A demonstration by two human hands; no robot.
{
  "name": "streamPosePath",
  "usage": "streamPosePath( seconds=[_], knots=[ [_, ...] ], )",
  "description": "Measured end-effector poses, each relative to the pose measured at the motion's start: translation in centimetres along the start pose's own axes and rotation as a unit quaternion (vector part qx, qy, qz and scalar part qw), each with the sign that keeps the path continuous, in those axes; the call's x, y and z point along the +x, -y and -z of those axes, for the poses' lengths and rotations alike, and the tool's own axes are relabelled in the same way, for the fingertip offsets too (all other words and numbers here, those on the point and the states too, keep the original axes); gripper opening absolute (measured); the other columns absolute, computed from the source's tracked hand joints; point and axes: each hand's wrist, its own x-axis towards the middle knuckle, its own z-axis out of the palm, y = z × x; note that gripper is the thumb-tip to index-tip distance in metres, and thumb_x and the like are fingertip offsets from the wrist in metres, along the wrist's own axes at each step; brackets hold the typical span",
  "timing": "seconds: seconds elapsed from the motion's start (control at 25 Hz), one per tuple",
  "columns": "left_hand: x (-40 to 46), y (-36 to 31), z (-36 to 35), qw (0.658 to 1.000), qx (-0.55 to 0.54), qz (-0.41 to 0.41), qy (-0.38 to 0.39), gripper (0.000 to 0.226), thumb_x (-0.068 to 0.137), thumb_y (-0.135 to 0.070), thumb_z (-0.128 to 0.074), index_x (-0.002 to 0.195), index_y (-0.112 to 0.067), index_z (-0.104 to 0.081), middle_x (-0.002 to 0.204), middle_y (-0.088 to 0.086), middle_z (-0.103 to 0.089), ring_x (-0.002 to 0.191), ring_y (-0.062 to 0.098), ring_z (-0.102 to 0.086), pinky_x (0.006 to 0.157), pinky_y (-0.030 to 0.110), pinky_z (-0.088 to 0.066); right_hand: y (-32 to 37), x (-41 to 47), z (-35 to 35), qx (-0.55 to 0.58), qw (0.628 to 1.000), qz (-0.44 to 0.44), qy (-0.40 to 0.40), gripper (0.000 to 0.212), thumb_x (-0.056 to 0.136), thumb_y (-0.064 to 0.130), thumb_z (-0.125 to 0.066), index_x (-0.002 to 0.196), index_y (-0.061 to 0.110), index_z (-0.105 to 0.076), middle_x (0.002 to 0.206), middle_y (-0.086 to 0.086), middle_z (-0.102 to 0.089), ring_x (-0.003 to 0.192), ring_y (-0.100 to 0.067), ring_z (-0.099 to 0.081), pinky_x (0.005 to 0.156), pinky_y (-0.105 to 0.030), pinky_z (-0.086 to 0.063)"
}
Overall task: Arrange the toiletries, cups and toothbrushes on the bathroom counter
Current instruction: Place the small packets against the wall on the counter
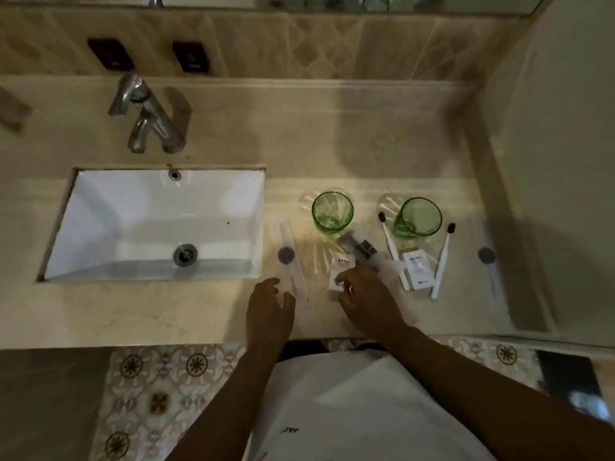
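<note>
- In the head view, a beige stone table [332, 134] is seen from above, with a white rectangular sink [100, 221] set in at the left of the frame and a chrome faucet [146, 114] above it.
- Two green glass cups [332, 211] [420, 218] are stood upright right of centre, well apart from each other.
- Two white toothbrushes with dark heads [387, 239] [442, 261] are laid on either side of a white box marked "HOTEL" [416, 271], below the right cup.
- The left hand [271, 306] is held over the table at lower centre, fingers loosely spread, with nothing gripped.
- The right hand [364, 296] is laid on a second white box [342, 266]; a blurred clear wrapped item with a dark tip [361, 248] lies at its fingers, and whether it is pinched cannot be told.
</note>
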Motion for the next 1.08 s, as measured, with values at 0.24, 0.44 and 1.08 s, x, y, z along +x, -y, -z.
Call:
streamPosePath(
  seconds=[0.24,0.44,1.08],
  knots=[
    [2.0,0.7,1.3,0.995,-0.061,0.075,0.033,0.033,0.087,-0.026,-0.062,0.117,-0.014,-0.07,0.105,0.009,-0.076,0.096,0.024,-0.07,0.093,0.038,-0.054,3.6,1.2,-2.6,0.09,0.985,-0.085,0.119,0.033,0.088,0.015,-0.061,0.122,0.014,-0.063,0.113,-0.006,-0.067,0.094,-0.015,-0.06,0.082,-0.024,-0.045],
    [4.6,-0.3,1.8,0.91,-0.3,0.276,0.074,0.016,0.077,-0.013,-0.068,0.091,-0.006,-0.074,0.078,0.015,-0.077,0.076,0.029,-0.077,0.081,0.047,-0.063,6.4,4.8,-4.7,0.125,0.96,-0.222,0.119,0.054,0.087,0.024,-0.064,0.137,0.01,-0.051,0.124,-0.007,-0.065,0.115,-0.025,-0.06,0.095,-0.03,-0.045],
    [2.9,-4.5,5.0,0.899,-0.385,0.189,0.093,0.015,0.095,-0.008,-0.061,0.083,0.001,-0.065,0.067,0.009,-0.063,0.058,0.024,-0.055,0.054,0.033,-0.048,6.6,7.3,1.0,0.205,0.953,-0.071,0.212,0.032,0.098,0.027,-0.053,0.073,0.008,-0.059,0.064,0.0,-0.056,0.055,-0.008,-0.049,0.053,-0.022,-0.04]
  ],
)
